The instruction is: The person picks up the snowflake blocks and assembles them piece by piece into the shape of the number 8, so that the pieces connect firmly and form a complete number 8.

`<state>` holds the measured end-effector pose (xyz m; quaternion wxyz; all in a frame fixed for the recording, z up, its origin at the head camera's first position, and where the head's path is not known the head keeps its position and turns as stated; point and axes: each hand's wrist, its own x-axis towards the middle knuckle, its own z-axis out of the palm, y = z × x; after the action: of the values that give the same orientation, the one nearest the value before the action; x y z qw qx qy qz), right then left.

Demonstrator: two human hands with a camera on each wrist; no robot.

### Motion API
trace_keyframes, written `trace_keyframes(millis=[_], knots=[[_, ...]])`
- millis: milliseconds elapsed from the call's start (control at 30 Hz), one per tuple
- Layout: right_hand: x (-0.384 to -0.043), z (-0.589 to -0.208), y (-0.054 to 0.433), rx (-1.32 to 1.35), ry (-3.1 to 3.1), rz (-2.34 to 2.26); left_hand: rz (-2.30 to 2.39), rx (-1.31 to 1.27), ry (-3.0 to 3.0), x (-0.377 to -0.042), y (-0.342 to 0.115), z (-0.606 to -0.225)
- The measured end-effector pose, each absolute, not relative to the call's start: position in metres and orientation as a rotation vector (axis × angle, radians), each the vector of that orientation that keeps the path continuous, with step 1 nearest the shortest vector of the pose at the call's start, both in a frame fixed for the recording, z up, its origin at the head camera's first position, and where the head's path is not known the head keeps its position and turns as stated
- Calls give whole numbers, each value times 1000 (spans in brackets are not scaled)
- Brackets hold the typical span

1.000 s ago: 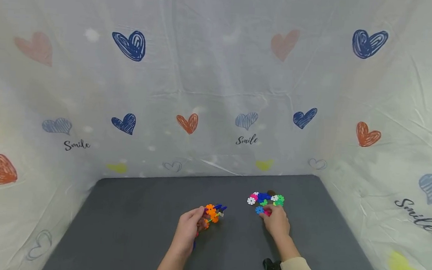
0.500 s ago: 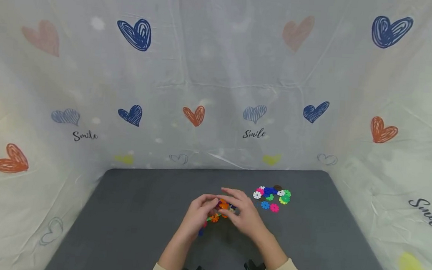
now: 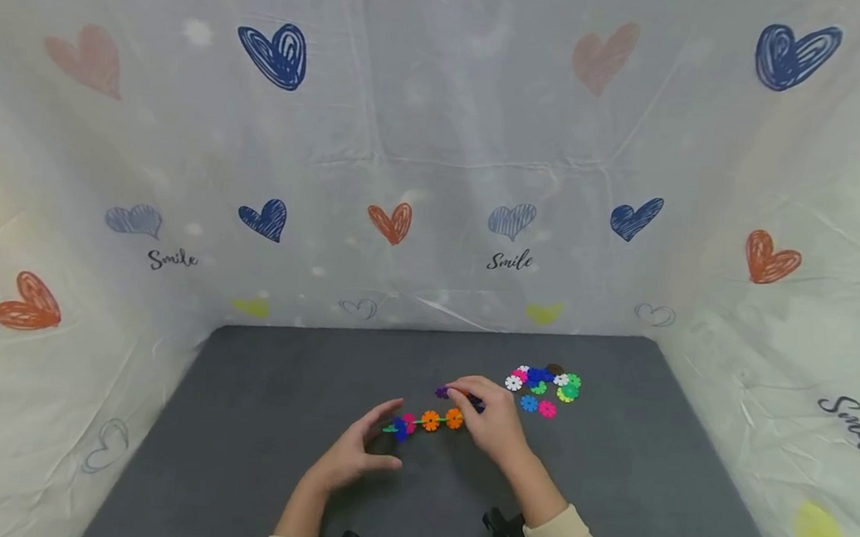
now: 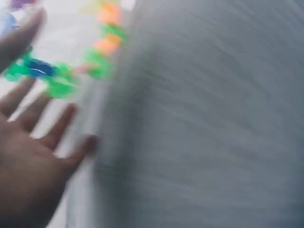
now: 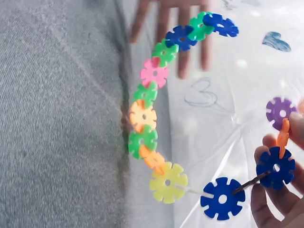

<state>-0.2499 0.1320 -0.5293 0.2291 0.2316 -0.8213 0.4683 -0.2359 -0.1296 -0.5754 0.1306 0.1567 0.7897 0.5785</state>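
Note:
A curved chain of interlocking notched plastic discs (image 3: 430,421) hangs from my right hand (image 3: 493,416), which pinches it near its purple disc (image 5: 280,113). The right wrist view shows blue discs (image 5: 223,199), a yellow disc (image 5: 168,183), orange and green ones, and a pink disc (image 5: 154,73) along the chain. Toward its far end come more green and blue discs. My left hand (image 3: 348,456) is spread beside that end, fingers apart and gripping nothing. In the left wrist view the left hand (image 4: 33,156) and the chain are blurred.
Several loose discs (image 3: 540,376) lie in a cluster at the back right of the dark grey table (image 3: 253,439). A blue disc (image 3: 529,403) and a pink disc (image 3: 547,409) lie just in front of them. A curtain with printed hearts (image 3: 439,136) surrounds the table.
My right hand has left the loose discs and taken hold of the chain. My left hand has let go of the chain and moved left, and the chain now stretches out between the hands.

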Motion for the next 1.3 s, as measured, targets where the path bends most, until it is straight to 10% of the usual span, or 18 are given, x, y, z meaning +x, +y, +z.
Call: trace_keyframes(millis=[633, 1300], knots=[[-216, -484, 126, 634, -2011, 1452, 1738, 898, 2842, -233, -79, -513], [-220, -491, 130, 729, -1926, 1471, 1676, 641, 2691, -220, -68, -488]])
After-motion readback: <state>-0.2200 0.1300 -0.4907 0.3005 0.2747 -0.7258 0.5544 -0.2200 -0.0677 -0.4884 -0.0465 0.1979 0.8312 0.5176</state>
